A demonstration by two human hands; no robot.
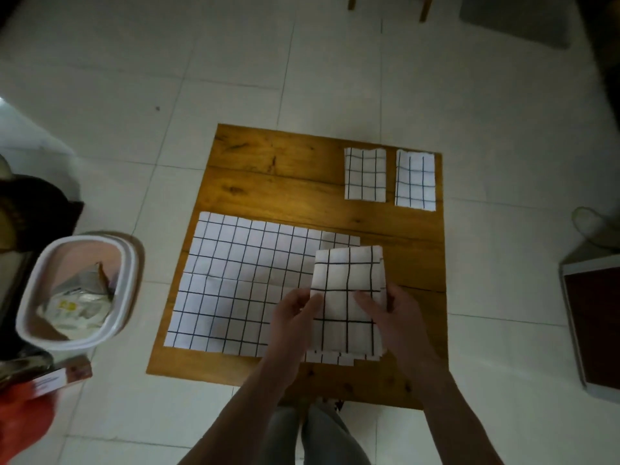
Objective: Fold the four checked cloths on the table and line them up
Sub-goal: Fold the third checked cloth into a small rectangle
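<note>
Two folded white cloths with black checks lie side by side at the far right of the wooden table [268,182]: one [365,174] to the left, the other [415,180] by the right edge. An unfolded checked cloth [235,280] is spread flat over the near left of the table. A third folded cloth [347,297] is held up above the table's near right. My left hand [295,313] pinches its left edge and my right hand [389,313] grips its right edge, with fingers across its front.
A white plastic bin [77,290] with packets inside stands on the tiled floor left of the table. A dark red board [593,323] lies on the floor to the right. Chair legs [424,8] stand at the far top. My legs [318,434] are at the table's near edge.
</note>
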